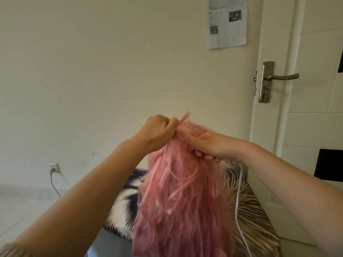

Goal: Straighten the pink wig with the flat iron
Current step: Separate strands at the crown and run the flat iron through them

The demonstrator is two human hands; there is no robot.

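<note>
I hold the pink wig (178,191) up in front of me, and its long strands hang down over a cushion with a black, white and brown pattern (250,210). My left hand (159,131) is closed into a fist at the crown of the wig and pinches a thin tuft of hair, which stands out above the knuckles. My right hand (207,145) lies against the top of the wig from the other side. Its thumb presses along the hair and its fingers curl under, so I judge it grips a section there, but I cannot tell how much hair is inside.

The flat iron is not in view. A white cord (238,191) runs down behind my right wrist and across the cushion, and it may belong to the iron, but I cannot confirm this.

The step in hand looks like sectioning: to separate one thin lock at the crown before ironing. To do it well, I think the lock should stay small and be pulled tight and clean from the root, with no loose strands crossing it. The rest of the hair should fall away freely. The lower lengths look tangled and wavy, so I would work from a tidy upper section and keep the tension even.

A second cable is plugged into the wall socket (53,167) on the left.
</note>
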